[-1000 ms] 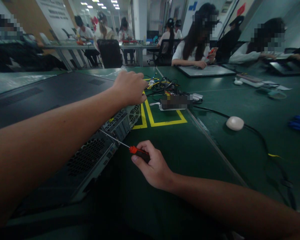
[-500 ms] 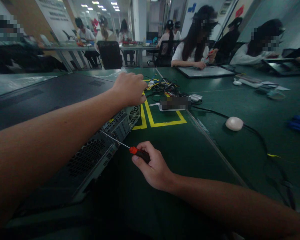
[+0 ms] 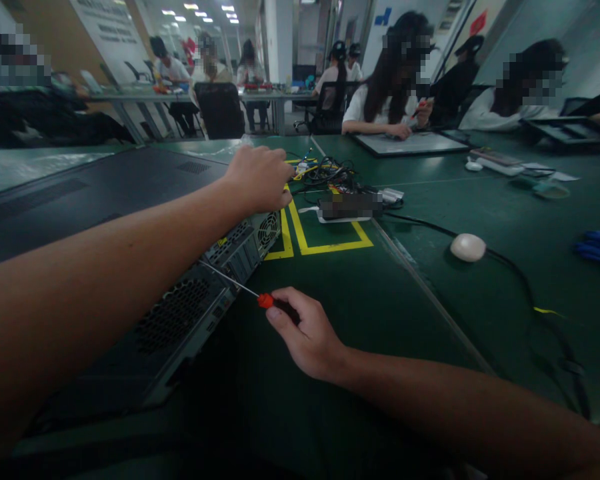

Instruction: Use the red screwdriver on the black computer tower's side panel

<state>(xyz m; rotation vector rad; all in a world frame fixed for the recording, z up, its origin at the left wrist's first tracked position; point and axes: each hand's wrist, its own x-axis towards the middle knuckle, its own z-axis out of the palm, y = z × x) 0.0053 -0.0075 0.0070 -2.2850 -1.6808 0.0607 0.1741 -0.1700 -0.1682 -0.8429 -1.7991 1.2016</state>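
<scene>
A dark computer case (image 3: 105, 193) lies flat on the green table, its rear panel with vents and a fan facing me. My left hand (image 3: 260, 179) rests curled over the case's far top corner, gripping its edge. My right hand (image 3: 305, 333) is closed round the red-and-black handle of a screwdriver (image 3: 267, 301). The thin metal shaft runs up and left, and its tip touches the rear panel near the port area.
Yellow tape (image 3: 325, 243) marks a rectangle beyond the case. A tangle of cables (image 3: 330, 172) and a power strip lie behind it. A white mouse (image 3: 469, 247) with a black cord sits to the right. Several people work at tables farther back.
My right hand has shifted its fingers a little on the screwdriver handle. The left hand and the case stay where they were.
</scene>
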